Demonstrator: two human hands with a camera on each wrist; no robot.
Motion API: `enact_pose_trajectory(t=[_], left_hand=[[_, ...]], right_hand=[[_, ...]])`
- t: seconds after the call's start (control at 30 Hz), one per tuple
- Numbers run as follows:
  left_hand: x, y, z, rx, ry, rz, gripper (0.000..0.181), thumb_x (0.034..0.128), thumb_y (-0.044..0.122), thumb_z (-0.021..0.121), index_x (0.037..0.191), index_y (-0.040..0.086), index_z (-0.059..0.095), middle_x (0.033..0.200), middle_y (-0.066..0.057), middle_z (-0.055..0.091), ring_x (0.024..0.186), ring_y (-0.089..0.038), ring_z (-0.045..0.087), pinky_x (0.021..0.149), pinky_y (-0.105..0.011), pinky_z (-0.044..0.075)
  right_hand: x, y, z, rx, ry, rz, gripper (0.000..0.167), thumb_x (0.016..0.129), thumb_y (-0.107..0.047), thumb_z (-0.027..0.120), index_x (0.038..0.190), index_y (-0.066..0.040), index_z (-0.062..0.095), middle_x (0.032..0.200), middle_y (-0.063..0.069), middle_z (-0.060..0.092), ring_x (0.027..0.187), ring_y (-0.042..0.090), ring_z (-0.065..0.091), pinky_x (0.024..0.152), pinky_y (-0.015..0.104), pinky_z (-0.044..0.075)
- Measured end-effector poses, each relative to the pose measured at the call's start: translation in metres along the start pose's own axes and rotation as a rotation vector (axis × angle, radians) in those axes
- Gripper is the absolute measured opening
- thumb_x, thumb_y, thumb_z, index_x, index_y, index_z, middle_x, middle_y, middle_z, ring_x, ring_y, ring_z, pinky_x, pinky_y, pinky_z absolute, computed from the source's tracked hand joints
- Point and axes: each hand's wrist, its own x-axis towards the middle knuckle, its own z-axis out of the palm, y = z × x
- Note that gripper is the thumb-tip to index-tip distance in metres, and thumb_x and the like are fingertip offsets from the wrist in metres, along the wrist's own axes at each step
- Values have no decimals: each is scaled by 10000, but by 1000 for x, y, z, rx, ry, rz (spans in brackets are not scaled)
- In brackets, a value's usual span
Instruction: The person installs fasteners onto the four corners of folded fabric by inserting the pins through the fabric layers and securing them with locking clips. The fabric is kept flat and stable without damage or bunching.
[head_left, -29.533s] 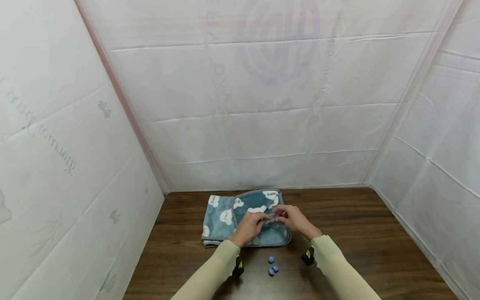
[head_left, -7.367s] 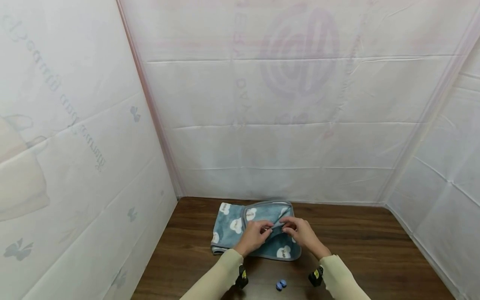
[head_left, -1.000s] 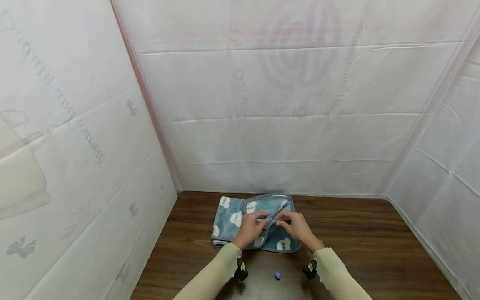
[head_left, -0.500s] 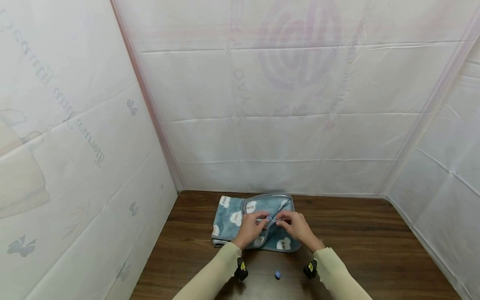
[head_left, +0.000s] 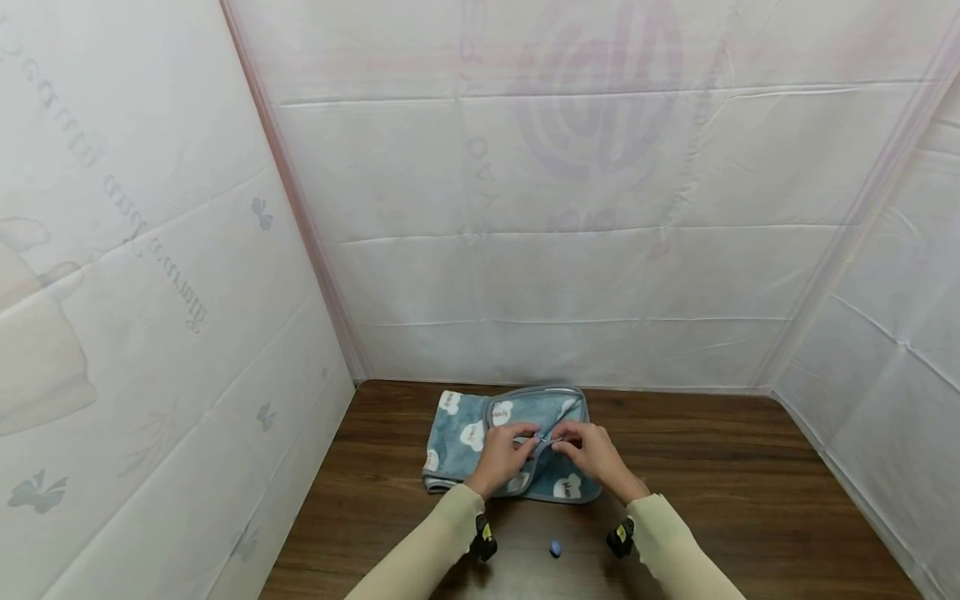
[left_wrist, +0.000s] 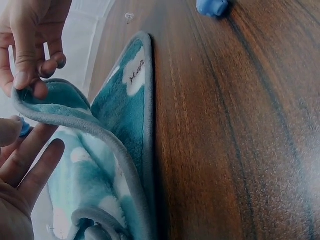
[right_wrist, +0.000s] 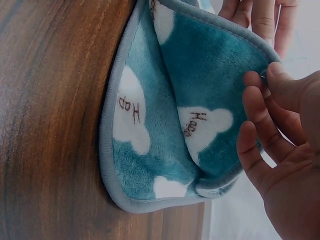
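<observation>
Hands: close together over the right part of a folded blanket point(head_left: 531, 417). Left hand point(head_left: 501, 454): closed on a small blue piece point(left_wrist: 24, 127), pinched at the thumb; in the left wrist view, a fine line between this piece and the grey edge point(left_wrist: 100, 131) of the blanket, with two fingers extended just below that edge. Right hand point(head_left: 592, 450): grey edge gripped between thumb and forefinger, with the other fingers bent; at the fingertips, a thin glinting part, too small to identify.

Blanket: positioned on the far middle portion of the desk point(head_left: 720, 483), near the back white sheet point(head_left: 570, 275). Teal, with white bear-like shapes and brown lettering. Stacked flat at the left; upper layer raised and curved at the right, between the hands.

Second blue piece point(head_left: 555, 548): resting on the desk, on the near side of the blanket, apart from it and between the forearms.

Surroundings: faintly printed white sheets at left, back and right. Pale sleeves point(head_left: 420, 542) on both arms; at each wrist, a black device point(head_left: 483, 540) with a yellow mark.
</observation>
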Motion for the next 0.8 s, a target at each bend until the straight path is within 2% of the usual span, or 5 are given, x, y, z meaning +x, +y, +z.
enact_pose_trajectory(t=[0.23, 0.53, 0.8], left_hand=[[0, -1, -2, -5, -15, 0, 250, 1010, 44, 650, 1239, -36, 712, 1145, -201, 735, 752, -123, 747, 685, -207, 580], [1, 1, -5, 42, -13, 65, 224, 1017, 22, 626, 1207, -35, 730, 1121, -173, 751, 808, -169, 758, 706, -210, 583], [1, 2, -2, 82, -12, 58, 193, 997, 45, 670, 1163, 25, 767, 1083, -109, 769, 876, -124, 746, 745, -192, 573]], right_hand=[[0, -1, -2, -11, 2, -6, 45, 913, -114, 781, 942, -111, 747, 824, -84, 697, 700, 26, 618, 643, 257, 541], [0, -2, -2, -21, 13, 25, 44, 920, -129, 776, 955, -109, 758, 837, -73, 721, 736, 53, 651, 658, 268, 549], [2, -2, 0, -30, 21, 21, 117, 925, -189, 771, 948, -76, 751, 814, -81, 707, 708, 27, 625, 632, 251, 529]])
